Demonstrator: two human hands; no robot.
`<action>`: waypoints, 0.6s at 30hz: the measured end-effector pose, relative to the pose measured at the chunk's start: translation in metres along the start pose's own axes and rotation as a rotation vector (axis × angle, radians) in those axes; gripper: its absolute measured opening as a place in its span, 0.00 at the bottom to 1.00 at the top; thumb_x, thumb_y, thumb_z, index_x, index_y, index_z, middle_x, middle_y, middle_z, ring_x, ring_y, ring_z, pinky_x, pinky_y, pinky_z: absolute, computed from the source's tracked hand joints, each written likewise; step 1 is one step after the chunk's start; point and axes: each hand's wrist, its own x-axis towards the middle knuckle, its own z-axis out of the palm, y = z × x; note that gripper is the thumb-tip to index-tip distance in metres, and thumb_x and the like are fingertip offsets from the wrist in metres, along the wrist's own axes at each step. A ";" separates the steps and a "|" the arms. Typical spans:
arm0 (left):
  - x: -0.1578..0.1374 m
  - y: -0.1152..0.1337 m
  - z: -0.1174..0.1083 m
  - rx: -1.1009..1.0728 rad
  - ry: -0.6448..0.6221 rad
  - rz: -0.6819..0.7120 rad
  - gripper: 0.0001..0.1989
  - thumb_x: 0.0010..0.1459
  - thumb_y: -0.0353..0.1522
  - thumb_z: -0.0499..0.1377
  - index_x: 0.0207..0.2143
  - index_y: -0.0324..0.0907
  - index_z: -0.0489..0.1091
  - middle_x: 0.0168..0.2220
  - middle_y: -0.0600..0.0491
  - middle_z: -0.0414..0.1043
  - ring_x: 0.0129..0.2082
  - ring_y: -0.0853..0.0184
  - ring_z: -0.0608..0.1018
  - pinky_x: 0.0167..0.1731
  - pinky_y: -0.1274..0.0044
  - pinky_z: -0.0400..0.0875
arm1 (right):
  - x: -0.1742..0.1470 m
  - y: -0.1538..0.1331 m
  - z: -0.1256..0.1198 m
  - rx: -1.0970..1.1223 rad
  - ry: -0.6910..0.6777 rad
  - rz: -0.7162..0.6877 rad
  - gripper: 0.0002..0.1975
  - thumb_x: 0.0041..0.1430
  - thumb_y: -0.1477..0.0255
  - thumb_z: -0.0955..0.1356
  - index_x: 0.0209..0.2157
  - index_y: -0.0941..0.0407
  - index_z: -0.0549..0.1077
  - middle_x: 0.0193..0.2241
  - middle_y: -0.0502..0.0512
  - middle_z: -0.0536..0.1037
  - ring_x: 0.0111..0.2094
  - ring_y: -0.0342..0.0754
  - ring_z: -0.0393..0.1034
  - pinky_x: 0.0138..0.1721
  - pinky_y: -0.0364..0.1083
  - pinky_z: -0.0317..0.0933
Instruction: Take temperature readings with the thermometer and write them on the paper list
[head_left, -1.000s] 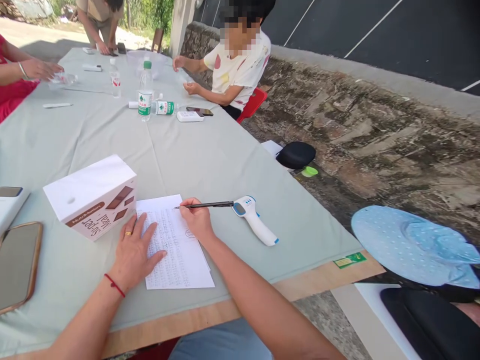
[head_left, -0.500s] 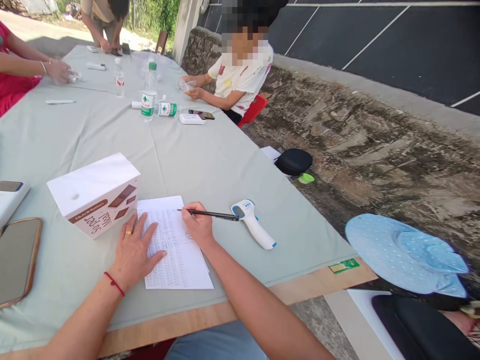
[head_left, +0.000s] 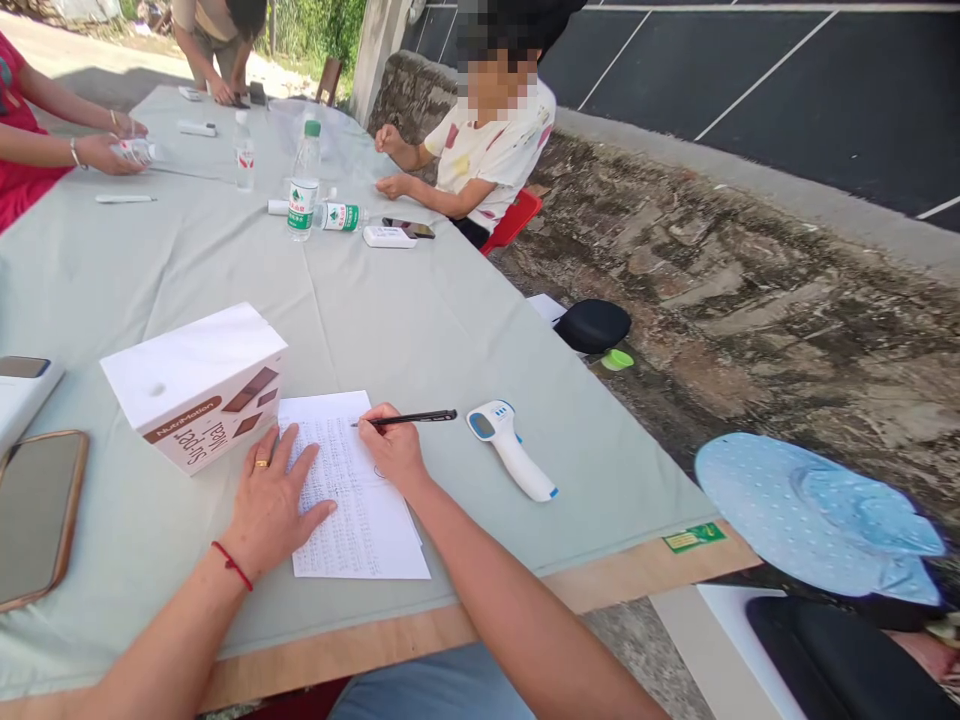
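My right hand (head_left: 393, 450) is closed around a black pen (head_left: 420, 417), its tip on the upper part of a written sheet of paper (head_left: 352, 540). Rows of small handwriting cover much of the sheet, and another sheet's edge shows beneath it. Fingers spread, my left hand (head_left: 274, 500) lies flat over the paper's left edge, with a ring and a red bracelet. Just beyond it stands a white and brown box (head_left: 199, 380) with printed lettering. To the right of the pen lies a white and blue infrared thermometer (head_left: 512, 450).
A phone (head_left: 37, 520) and a white device (head_left: 26, 395) lie at left. Farther off are an upright water bottle (head_left: 303, 190), a fallen bottle (head_left: 341, 216) and several co-workers around the cloth-covered table (head_left: 390, 320). A light blue hat (head_left: 795, 510) is beyond the right edge.
The pen has swung in my right hand, its back end now clear of the thermometer. My left hand stays on the paper. The co-worker in the patterned shirt has moved their hands apart.
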 end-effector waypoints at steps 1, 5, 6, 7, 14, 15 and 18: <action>0.000 0.000 0.000 0.002 -0.001 0.002 0.29 0.57 0.46 0.58 0.58 0.44 0.64 0.64 0.41 0.57 0.64 0.44 0.57 0.58 0.52 0.58 | 0.000 0.000 0.000 -0.008 -0.001 0.000 0.07 0.45 0.64 0.64 0.21 0.52 0.66 0.17 0.46 0.66 0.22 0.44 0.59 0.25 0.43 0.55; 0.000 0.000 0.000 0.029 -0.009 0.006 0.30 0.57 0.47 0.59 0.58 0.43 0.64 0.63 0.40 0.58 0.64 0.44 0.57 0.58 0.53 0.59 | -0.001 -0.001 0.000 -0.037 -0.015 0.008 0.08 0.45 0.63 0.64 0.22 0.52 0.67 0.17 0.47 0.66 0.22 0.45 0.59 0.25 0.44 0.56; 0.000 0.001 0.000 0.035 -0.012 0.004 0.30 0.56 0.47 0.59 0.58 0.43 0.64 0.63 0.40 0.58 0.64 0.44 0.57 0.58 0.53 0.59 | -0.001 -0.001 -0.001 -0.041 -0.020 0.009 0.08 0.44 0.63 0.64 0.22 0.52 0.67 0.18 0.47 0.66 0.22 0.45 0.59 0.25 0.44 0.56; 0.000 0.001 -0.001 0.041 -0.016 0.002 0.30 0.56 0.46 0.59 0.58 0.43 0.64 0.63 0.40 0.58 0.64 0.44 0.58 0.58 0.53 0.59 | -0.001 -0.001 -0.001 -0.044 -0.023 0.008 0.07 0.44 0.63 0.64 0.22 0.52 0.67 0.18 0.47 0.67 0.23 0.45 0.59 0.25 0.44 0.56; 0.000 0.001 -0.002 0.031 -0.016 0.005 0.30 0.57 0.46 0.58 0.58 0.43 0.63 0.64 0.40 0.57 0.65 0.44 0.57 0.58 0.53 0.59 | -0.001 0.000 -0.001 -0.040 -0.023 0.009 0.07 0.45 0.64 0.64 0.21 0.52 0.66 0.17 0.46 0.66 0.22 0.44 0.59 0.25 0.43 0.55; 0.000 0.001 -0.001 0.025 -0.013 0.004 0.30 0.57 0.46 0.58 0.58 0.43 0.63 0.64 0.40 0.57 0.65 0.45 0.57 0.58 0.53 0.59 | -0.001 0.000 -0.001 -0.037 -0.024 0.006 0.07 0.45 0.64 0.64 0.21 0.52 0.66 0.17 0.46 0.66 0.22 0.44 0.59 0.25 0.43 0.55; 0.000 0.000 -0.001 0.012 -0.010 0.004 0.30 0.57 0.47 0.58 0.58 0.43 0.64 0.64 0.40 0.57 0.65 0.44 0.57 0.58 0.52 0.59 | -0.001 0.001 -0.001 -0.029 -0.022 0.003 0.07 0.44 0.64 0.64 0.21 0.52 0.66 0.17 0.46 0.66 0.22 0.44 0.58 0.24 0.43 0.55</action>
